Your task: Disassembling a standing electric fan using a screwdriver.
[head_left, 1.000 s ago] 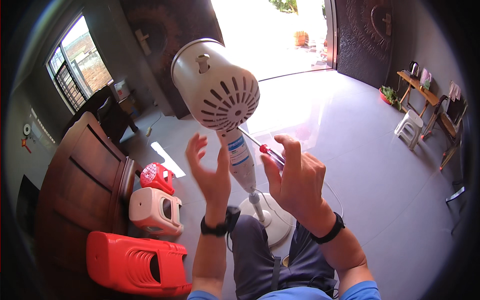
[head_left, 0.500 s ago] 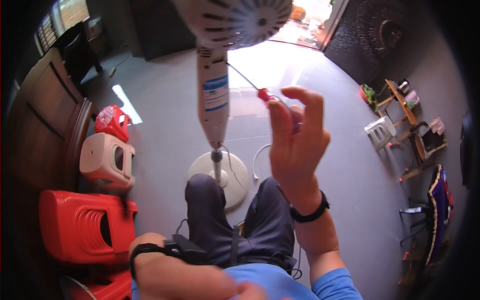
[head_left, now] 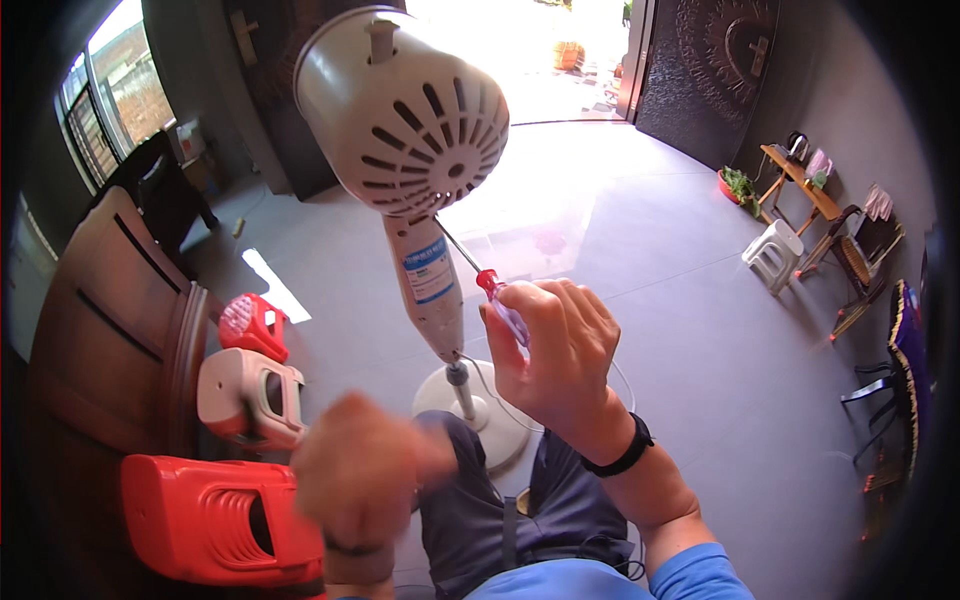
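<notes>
In front of me stands a white pedestal fan; the slotted back of its motor housing [head_left: 420,110] faces me, and its neck [head_left: 430,280] carries a blue and white label. My right hand [head_left: 565,345] is closed round the red and clear purple handle of a screwdriver [head_left: 490,285]. The thin metal shaft points up and left, its tip at the top of the neck, just under the housing. Whether the tip sits in a screw cannot be made out. My left hand [head_left: 365,470] is raised over my left thigh, smeared by motion, and its fingers do not show clearly.
The fan's round base [head_left: 500,435] stands by my knees, with a white cord beside it. At the left are red stools [head_left: 215,515], a pale pink stool [head_left: 245,395] and a dark wooden cabinet-like piece [head_left: 110,320]. A white stool [head_left: 775,250] stands at the right.
The screwdriver's tip has come up to the top of the neck. My left hand has risen from near my waist. The view has shifted, showing more of the housing.
</notes>
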### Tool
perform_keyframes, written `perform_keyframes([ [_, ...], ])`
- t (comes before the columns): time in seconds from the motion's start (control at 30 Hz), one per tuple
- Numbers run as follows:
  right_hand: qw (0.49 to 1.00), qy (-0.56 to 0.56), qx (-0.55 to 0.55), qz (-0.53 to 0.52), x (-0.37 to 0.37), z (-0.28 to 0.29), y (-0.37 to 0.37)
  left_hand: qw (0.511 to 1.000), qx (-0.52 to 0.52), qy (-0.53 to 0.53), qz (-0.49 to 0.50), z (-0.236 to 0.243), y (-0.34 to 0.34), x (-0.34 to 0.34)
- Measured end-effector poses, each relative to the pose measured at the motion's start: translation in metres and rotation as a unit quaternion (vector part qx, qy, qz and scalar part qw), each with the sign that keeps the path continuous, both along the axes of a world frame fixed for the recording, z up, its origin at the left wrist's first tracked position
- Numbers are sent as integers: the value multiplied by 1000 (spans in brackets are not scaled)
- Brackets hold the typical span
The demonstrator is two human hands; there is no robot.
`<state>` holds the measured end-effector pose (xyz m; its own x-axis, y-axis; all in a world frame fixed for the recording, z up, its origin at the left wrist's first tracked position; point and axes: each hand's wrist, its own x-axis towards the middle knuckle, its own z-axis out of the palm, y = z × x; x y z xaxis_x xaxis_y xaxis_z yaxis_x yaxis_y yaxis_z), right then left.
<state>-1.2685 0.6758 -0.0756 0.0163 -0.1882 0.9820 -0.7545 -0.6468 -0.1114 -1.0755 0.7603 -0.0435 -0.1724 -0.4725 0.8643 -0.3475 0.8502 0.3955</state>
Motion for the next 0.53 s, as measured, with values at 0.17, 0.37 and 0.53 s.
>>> perform_keyframes([
  [0.17,969,-25,241,-45,-23,19,29,971,177,138,83,-57,-122,-23],
  [0.37,994,-63,84,-12,-15,7,10,945,296,128,-56,-58,-173,-33],
  [0.53,985,-32,168,-28,-26,9,11,936,338,102,-6,-54,-189,-35],
])
